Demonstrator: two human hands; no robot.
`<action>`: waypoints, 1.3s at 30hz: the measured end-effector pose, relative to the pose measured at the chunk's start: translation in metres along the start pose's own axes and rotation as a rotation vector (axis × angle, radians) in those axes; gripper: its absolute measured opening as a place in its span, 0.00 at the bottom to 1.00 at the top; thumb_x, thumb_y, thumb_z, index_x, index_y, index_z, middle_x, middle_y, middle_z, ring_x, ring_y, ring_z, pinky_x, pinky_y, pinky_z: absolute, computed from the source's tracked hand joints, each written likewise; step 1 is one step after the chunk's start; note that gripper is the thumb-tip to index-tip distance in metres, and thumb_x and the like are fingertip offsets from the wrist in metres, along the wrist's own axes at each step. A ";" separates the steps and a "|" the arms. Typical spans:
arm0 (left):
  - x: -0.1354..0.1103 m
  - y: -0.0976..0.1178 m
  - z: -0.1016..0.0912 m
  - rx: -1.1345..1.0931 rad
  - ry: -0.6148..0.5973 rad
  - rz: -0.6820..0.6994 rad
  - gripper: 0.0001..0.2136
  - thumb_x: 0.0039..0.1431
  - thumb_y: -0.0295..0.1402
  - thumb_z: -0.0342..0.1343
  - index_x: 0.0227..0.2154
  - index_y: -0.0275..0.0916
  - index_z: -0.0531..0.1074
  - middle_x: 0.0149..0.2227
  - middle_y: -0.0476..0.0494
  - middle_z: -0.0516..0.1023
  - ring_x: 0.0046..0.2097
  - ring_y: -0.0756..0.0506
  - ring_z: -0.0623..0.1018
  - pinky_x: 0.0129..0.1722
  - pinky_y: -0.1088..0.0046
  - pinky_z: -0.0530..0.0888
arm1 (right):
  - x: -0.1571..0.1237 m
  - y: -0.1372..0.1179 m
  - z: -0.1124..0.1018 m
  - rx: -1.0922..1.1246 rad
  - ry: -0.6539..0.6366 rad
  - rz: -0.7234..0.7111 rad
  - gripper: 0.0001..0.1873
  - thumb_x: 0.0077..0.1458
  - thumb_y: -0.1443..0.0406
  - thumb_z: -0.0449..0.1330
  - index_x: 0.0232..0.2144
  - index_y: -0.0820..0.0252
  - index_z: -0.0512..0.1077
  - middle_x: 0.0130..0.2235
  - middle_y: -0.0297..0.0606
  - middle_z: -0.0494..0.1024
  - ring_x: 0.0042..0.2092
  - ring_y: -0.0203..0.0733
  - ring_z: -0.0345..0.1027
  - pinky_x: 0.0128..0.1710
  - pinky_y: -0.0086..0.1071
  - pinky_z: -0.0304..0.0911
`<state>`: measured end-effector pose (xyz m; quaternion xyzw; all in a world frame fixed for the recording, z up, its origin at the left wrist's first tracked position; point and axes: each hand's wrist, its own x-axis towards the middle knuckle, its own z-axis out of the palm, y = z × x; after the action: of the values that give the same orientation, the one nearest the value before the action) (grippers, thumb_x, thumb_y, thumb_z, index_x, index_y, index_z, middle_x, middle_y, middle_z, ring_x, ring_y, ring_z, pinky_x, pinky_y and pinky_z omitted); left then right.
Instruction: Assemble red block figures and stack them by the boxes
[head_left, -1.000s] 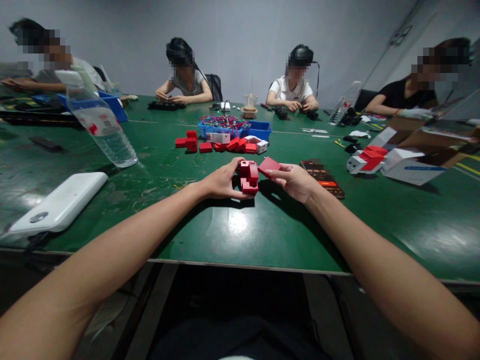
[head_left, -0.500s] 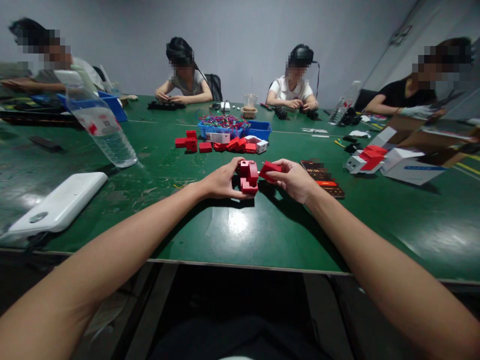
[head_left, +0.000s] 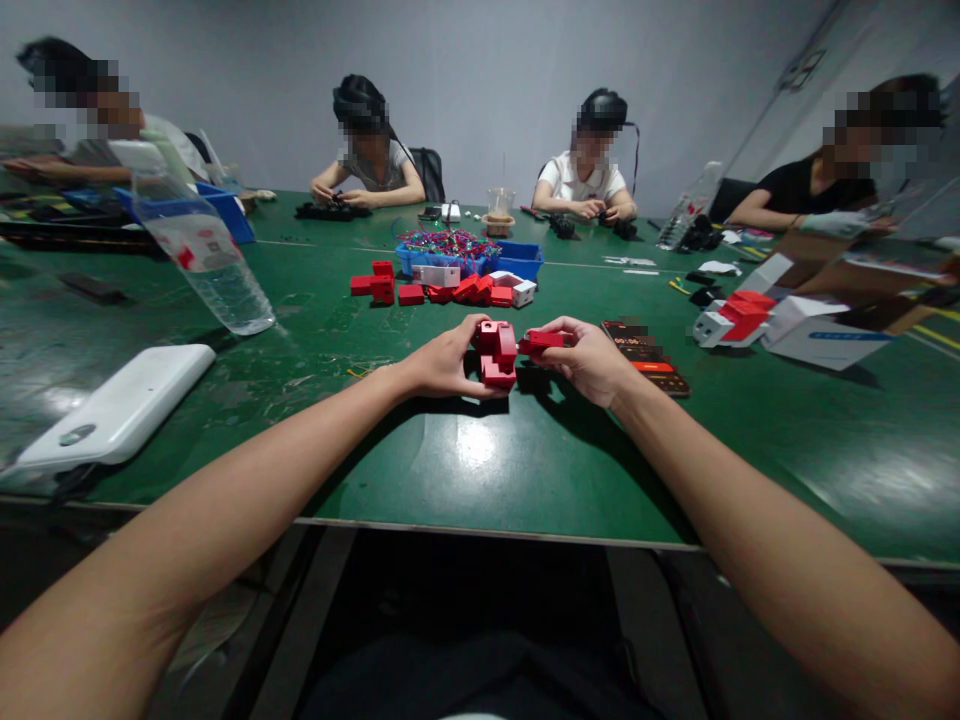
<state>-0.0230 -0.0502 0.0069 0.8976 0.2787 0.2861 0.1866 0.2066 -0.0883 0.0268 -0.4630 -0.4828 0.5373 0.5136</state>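
Observation:
My left hand (head_left: 450, 362) is closed around a red C-shaped block (head_left: 498, 355) with a hole in its top, thumb below and fingers above. Just to its right, my right hand (head_left: 589, 360) pinches a smaller red block (head_left: 541, 342) between thumb and fingers. The small block's left end is right beside the C-shaped block; whether they touch I cannot tell. Both hands are just above the green table (head_left: 450, 490). Beyond them lies a pile of red and white blocks (head_left: 469, 290).
Past the pile, a blue bin (head_left: 517, 262) adjoins one full of coloured wires (head_left: 450, 245). A phone (head_left: 645, 355) lies by my right wrist. To the left are a water bottle (head_left: 210, 260) and a white power bank (head_left: 124, 405). An open carton (head_left: 825, 330) stands right. Several people sit around.
My right hand has turned the small red block, so that it now lies more level and shows a different face. The left hand and its block have stayed in place.

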 end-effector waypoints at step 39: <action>0.000 0.000 0.000 -0.001 -0.007 0.001 0.42 0.42 0.50 0.67 0.55 0.37 0.54 0.50 0.35 0.72 0.49 0.39 0.76 0.50 0.60 0.73 | 0.000 -0.008 0.003 0.171 -0.014 0.035 0.10 0.41 0.74 0.66 0.29 0.60 0.75 0.35 0.35 0.81 0.39 0.35 0.74 0.45 0.27 0.70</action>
<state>-0.0228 -0.0503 0.0071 0.8985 0.2776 0.2834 0.1880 0.2041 -0.0884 0.0347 -0.4220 -0.4303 0.5888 0.5385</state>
